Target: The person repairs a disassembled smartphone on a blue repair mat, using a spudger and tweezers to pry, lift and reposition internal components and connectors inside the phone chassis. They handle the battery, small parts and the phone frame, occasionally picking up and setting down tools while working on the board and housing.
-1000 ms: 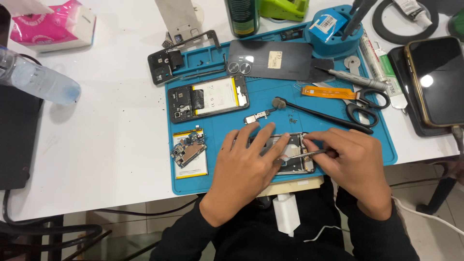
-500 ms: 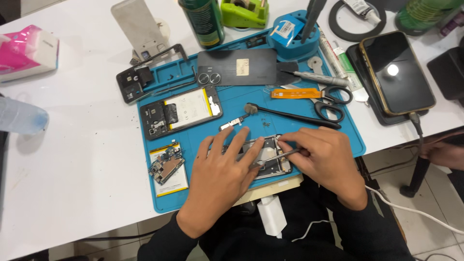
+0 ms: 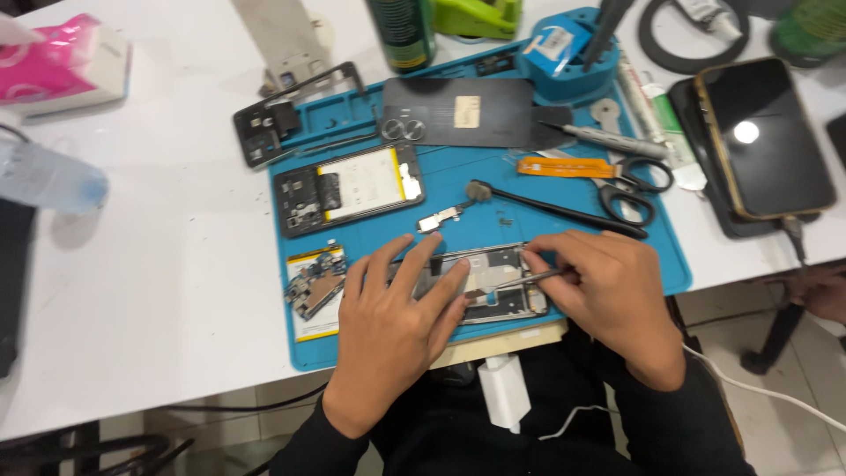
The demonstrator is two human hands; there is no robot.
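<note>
The opened phone frame [image 3: 489, 284] lies at the near edge of the blue mat [image 3: 564, 234], pinned flat under the left hand [image 3: 397, 322]. The right hand [image 3: 608, 286] pinches tweezers [image 3: 515, 282] inside it; its parts lie scattered about, reassembly seemingly far off.

Left hand [image 3: 397, 308] is lying flat, palm down, fingers spread forward; right hand [image 3: 608, 295] is curling in, fingertips pinching together, both wrists angling inward.
</note>
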